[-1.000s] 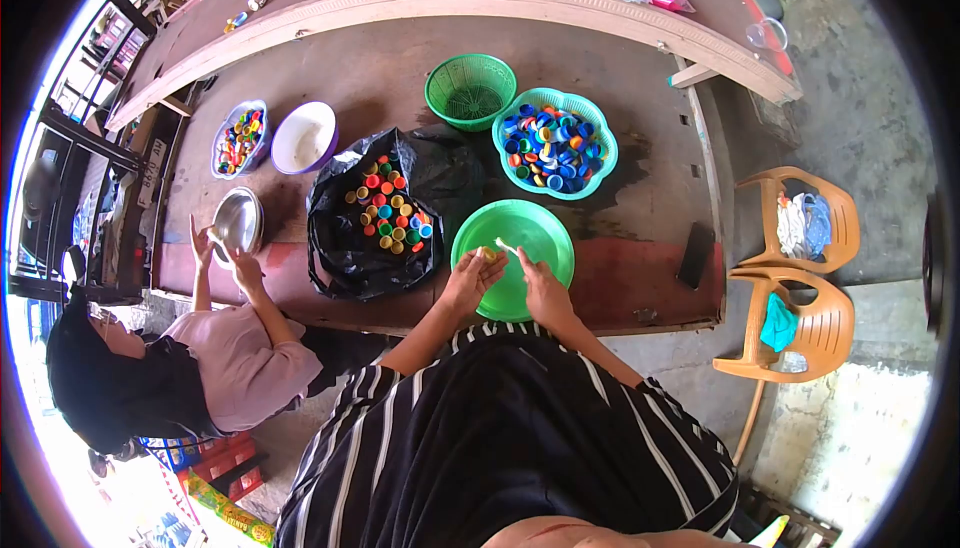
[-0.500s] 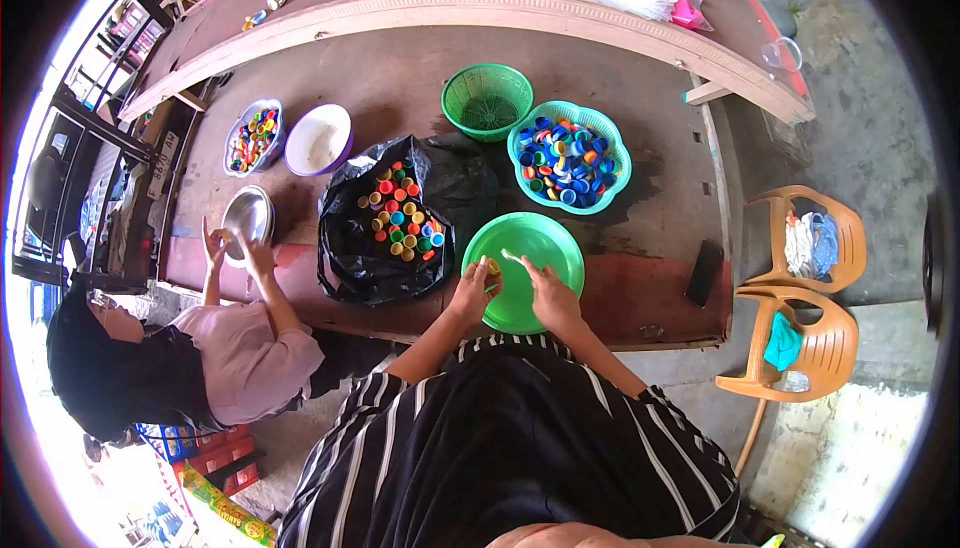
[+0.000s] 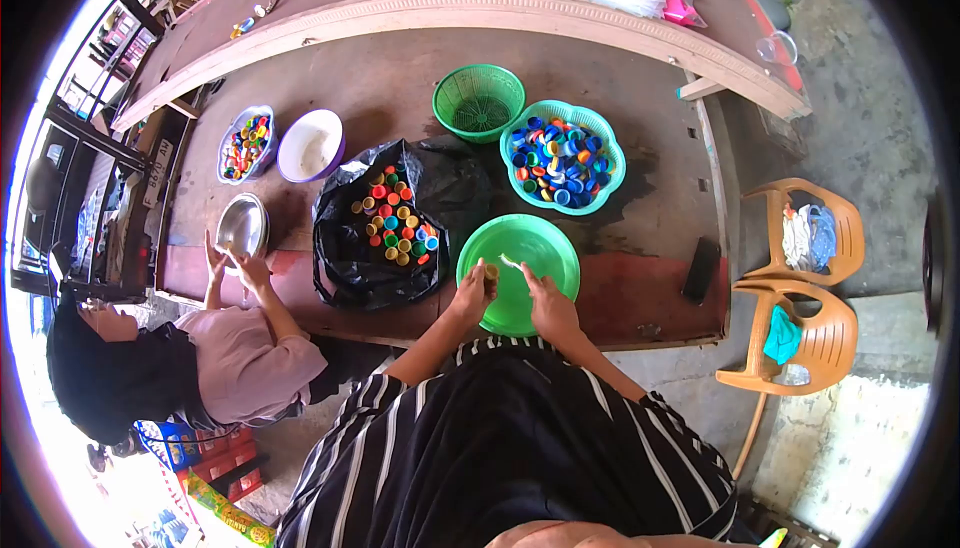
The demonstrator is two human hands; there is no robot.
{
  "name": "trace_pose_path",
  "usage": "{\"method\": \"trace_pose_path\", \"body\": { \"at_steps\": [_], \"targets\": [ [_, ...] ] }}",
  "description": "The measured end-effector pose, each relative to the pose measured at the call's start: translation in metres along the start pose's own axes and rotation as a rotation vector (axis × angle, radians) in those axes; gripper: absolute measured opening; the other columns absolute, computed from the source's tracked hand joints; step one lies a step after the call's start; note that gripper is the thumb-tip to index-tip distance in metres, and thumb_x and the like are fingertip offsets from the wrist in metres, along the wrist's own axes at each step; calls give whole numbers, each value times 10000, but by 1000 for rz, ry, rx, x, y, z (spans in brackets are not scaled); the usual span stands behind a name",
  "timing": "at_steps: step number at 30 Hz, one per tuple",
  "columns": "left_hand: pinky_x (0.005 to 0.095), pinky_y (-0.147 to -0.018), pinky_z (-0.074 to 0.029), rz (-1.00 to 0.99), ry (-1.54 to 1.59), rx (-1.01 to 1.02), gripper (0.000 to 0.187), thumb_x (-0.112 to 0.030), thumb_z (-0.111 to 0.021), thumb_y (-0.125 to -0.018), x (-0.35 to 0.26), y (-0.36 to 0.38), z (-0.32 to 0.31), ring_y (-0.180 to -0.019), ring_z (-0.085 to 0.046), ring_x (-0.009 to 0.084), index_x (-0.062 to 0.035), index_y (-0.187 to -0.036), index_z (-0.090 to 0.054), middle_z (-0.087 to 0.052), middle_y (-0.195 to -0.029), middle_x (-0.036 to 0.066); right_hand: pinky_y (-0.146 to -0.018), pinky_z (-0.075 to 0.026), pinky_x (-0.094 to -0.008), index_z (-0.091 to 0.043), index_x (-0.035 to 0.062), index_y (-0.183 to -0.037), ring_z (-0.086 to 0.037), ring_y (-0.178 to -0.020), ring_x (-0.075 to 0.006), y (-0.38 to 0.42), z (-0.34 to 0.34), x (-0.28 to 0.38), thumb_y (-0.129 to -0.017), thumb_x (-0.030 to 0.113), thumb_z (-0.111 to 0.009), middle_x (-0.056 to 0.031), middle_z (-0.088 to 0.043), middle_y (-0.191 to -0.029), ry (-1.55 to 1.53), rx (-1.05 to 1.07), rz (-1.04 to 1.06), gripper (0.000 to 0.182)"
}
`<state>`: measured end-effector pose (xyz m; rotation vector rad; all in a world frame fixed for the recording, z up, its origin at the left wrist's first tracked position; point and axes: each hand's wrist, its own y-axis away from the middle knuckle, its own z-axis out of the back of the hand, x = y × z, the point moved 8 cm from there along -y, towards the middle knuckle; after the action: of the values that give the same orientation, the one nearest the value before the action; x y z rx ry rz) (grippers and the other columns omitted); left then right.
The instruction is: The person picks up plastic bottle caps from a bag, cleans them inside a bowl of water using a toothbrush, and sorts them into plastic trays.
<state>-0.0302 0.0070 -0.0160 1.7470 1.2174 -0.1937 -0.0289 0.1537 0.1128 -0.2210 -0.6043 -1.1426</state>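
My left hand is closed on a yellow bottle cap, pinched at its fingertips over the left side of a bright green basin. Opposite it, my right hand grips a thin whitish strip or small tool; its exact kind is too small to make out. The two hands are apart. Left of the basin lies an open black plastic bag with many coloured caps on it. A light turquoise basket beyond the basin holds mostly blue caps.
An empty green basket, a purple-rimmed bowl, a basin of small coloured pieces and metal bowls stand on the table. A co-worker sits at left. A dark phone-like object lies right; orange chairs stand beyond.
The yellow cap in my left hand has tilted more upright, and the hand sits slightly lower. My right hand still grips the whitish strip. The co-worker's hands shifted a little; the view moved slightly.
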Motion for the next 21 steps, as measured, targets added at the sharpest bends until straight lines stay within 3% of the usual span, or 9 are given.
{"method": "trace_pose_path", "body": {
  "at_steps": [5, 10, 16, 21],
  "targets": [
    [269, -676, -454, -66, -89, 44, 293, -378, -459, -1003, -5, 5, -1, -766, -531, 132, -97, -1045, -533, -550, -880, 31, -642, -507, -463, -353, 207, -1448, -625, -775, -376, -2, -11, -4, -884, 66, -471, -179, -557, -1021, 32, 25, -2, 594],
    [301, -815, -510, -122, 15, 117, 177, -192, -505, -993, -6, 8, -10, -898, -570, 160, -54, -1099, -475, -536, -1039, 67, -662, -518, -460, -369, 200, -1442, -638, -805, -366, -20, -26, -37, -834, 38, -491, -172, -566, -1047, 280, 137, -100, 641],
    [298, -898, -497, -162, 165, 126, 180, -115, -509, -983, -18, 11, -11, -983, -570, 164, -39, -1141, -471, -537, -1097, 77, -668, -512, -466, -354, 177, -1449, -635, -803, -364, -5, 0, 4, -846, 47, -482, -165, -575, -1020, -10, 67, -25, 630],
    [292, -927, -491, -111, 118, 145, 185, -97, -495, -986, -12, 11, -14, -1012, -570, 165, -27, -1156, -474, -545, -1109, 85, -680, -508, -485, -346, 178, -1450, -627, -805, -397, 1, -6, -9, -831, 51, -501, -207, -551, -1053, -13, 73, -85, 651]
  ]
}}
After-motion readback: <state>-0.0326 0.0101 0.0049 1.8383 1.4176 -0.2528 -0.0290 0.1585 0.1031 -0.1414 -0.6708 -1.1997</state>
